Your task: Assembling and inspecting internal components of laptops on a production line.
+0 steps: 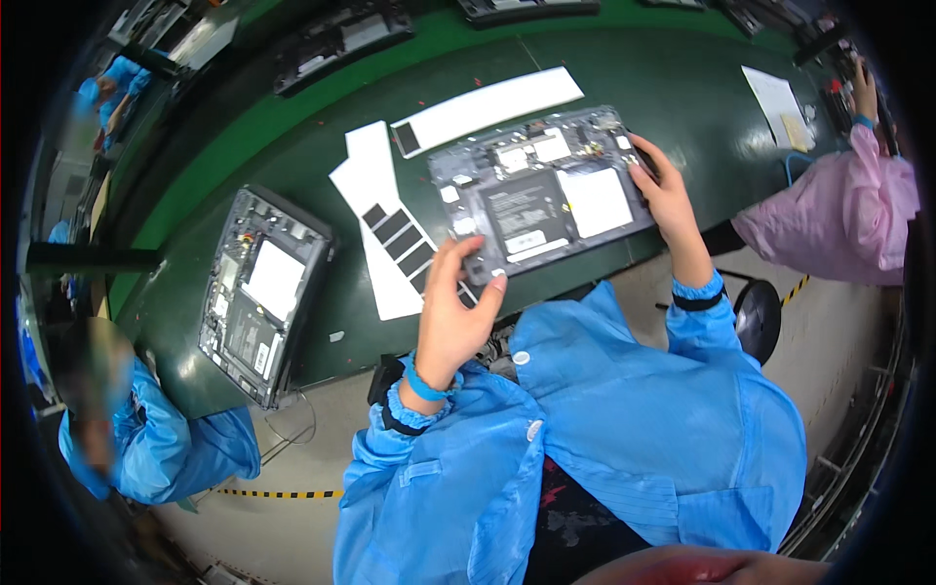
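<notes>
An opened laptop base [526, 210] with its inner parts bare lies before me, tilted a little on the green table. A black battery and a white rectangular sheet show in its near half. My left hand [453, 312] grips its near left corner, the fingers at the left side and the thumb at the near edge. On the right edge, my right hand [673, 200] is closed, thumb on top; the undersides of those fingers are hidden. Just left of the base are white backing sheets [375, 171] and a strip with several black rectangular pads [398, 234].
A second opened laptop base [263, 292] sits at the table's left end. Beyond the base lies a long white strip [497, 107]. More bases [346, 44] line the far side. Co-workers in blue [185, 439] and pink [838, 214] flank the green table [673, 88]. A round stool [759, 317] stands at right.
</notes>
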Available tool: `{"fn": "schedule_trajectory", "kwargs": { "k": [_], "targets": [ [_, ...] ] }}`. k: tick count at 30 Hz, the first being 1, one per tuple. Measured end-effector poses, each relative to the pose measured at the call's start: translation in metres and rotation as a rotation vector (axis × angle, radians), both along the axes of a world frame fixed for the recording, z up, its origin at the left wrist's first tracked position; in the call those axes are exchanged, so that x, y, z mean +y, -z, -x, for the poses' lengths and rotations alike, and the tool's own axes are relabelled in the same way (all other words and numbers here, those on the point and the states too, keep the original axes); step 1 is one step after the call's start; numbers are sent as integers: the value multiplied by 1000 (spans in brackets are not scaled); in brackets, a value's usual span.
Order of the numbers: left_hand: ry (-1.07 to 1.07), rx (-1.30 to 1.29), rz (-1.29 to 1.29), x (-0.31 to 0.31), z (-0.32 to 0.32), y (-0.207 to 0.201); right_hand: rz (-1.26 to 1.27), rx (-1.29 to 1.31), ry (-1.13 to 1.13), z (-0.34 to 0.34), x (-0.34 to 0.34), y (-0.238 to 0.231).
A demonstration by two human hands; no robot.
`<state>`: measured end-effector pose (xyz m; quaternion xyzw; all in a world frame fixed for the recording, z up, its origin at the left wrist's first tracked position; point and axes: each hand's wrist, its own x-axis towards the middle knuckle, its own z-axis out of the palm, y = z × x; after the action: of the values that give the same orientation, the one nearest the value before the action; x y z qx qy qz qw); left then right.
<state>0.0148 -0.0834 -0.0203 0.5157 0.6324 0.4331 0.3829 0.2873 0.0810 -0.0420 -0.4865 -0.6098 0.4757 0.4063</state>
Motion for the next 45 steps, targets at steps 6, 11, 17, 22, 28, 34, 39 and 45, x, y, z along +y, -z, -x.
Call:
{"fn": "schedule_trajectory", "kwargs": {
  "k": [6, 11, 17, 22, 28, 34, 39, 45],
  "targets": [
    [84, -208, -234, -6, 33, -17, 48, 412, 41, 9, 23, -49],
    [-64, 619, -181, -25, 58, 18, -22, 537, -33, 122, 87, -107],
    [-15, 752, -140, -29, 60, 25, -228, 466, 15, 399, 151, -85],
    [7, 694, -173, -26, 61, 26, -120, 130, 66, 569, 147, -42],
    [26, 676, -216, -23, 66, 32, -507, -387, -306, 603, 186, -13],
    [7, 650, -173, -27, 71, 31, -601, -615, -112, 459, 258, -36],
    [15, 648, -200, -21, 69, 31, -259, -775, -144, 377, 315, 14],
    [-8, 662, -236, -28, 64, 27, -262, -281, 1, 392, 312, 49]
  ]
}}
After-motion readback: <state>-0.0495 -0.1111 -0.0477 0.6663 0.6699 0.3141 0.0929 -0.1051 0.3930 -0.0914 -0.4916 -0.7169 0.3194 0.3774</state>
